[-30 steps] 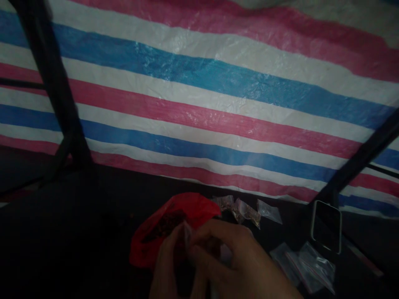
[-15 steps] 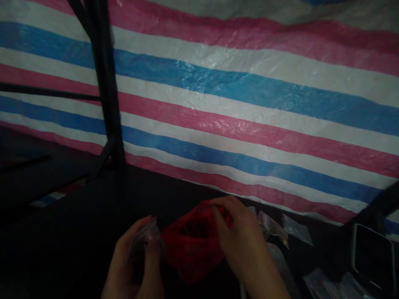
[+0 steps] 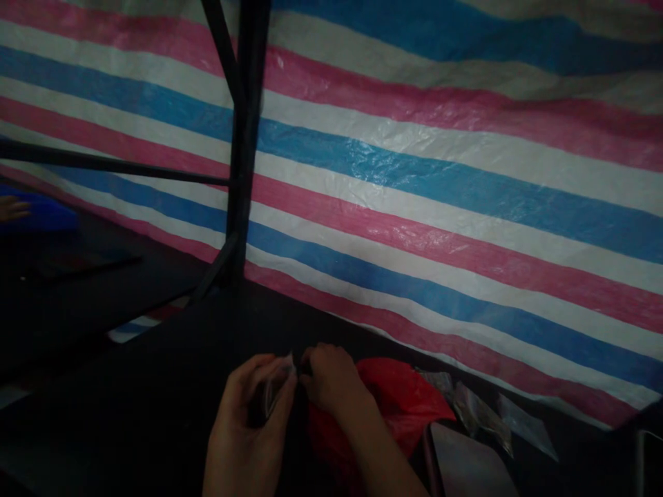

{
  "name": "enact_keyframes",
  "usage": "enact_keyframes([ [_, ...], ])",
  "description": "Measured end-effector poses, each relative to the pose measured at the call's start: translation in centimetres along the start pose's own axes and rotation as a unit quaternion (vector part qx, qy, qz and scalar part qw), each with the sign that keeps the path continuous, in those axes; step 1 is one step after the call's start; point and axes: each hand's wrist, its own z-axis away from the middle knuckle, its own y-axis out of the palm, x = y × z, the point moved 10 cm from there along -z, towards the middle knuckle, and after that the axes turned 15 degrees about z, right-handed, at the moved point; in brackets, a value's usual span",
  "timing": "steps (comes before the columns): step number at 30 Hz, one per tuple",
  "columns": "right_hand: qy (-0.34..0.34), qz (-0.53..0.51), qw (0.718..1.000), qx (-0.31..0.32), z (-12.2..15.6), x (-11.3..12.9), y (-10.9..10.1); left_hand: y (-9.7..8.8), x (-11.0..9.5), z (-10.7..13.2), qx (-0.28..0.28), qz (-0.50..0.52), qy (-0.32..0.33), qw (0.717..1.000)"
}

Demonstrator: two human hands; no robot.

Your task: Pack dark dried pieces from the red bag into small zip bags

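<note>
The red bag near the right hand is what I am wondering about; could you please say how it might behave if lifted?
The red bag would likely flop and fold, as its side is creased. It may be somewhat slippery, given its faint sheen.

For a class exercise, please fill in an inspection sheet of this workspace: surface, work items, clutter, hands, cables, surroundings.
Surface: black tabletop, dimly lit.
Work items: small clear bag; red plastic bag, partly hidden by the right forearm; clear packets beyond it.
Clutter: flat greyish object, cut off below.
Hands: left hand pinches the small bag; right hand beside it, grip unclear.
Cables: nothing seen.
Surroundings: striped sheeting; black frame; another person's hand, far left.
</note>
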Motion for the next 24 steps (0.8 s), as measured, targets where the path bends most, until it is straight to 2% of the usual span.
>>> enact_keyframes([
  [4, 0.006, -0.011, 1.0, -0.005, -0.1, 0.2, 0.1, -0.5, 0.5, -0.6, 0.031, 0.002, 0.033, 0.999],
  [7, 0.009, -0.029, 0.999, -0.02, 0.5, -0.4, -0.8, -0.6, 0.6, -0.8, 0.042, -0.02, 0.044, 0.998],
  [9, 0.015, -0.042, 0.998, -0.041, 1.7, -1.1, -2.2, -0.4, 0.7, -0.8, 0.052, -0.051, 0.044, 0.996],
  [12, 0.015, -0.087, 0.991, -0.102, 4.4, -1.9, -5.5, 0.3, 1.5, -0.5, 0.076, -0.09, 0.032, 0.992],
  [14, -0.006, -0.138, 0.98, -0.145, 6.4, -1.7, -7.6, 1.0, 2.2, -0.2, 0.1, -0.099, 0.022, 0.99],
  [16, -0.033, -0.161, 0.973, -0.159, 7.8, -1.1, -8.8, 1.8, 2.7, 0.3, 0.122, -0.102, 0.015, 0.987],
  [20, -0.058, -0.132, 0.98, -0.136, 8.7, -0.1, -8.8, 3.0, 3.2, 1.0, 0.131, -0.108, 0.007, 0.985],
  [24, -0.039, -0.147, 0.978, -0.141, 9.6, -1.3, -8.9, 3.9, 3.0, 1.4, 0.132, -0.119, 0.014, 0.984],
])
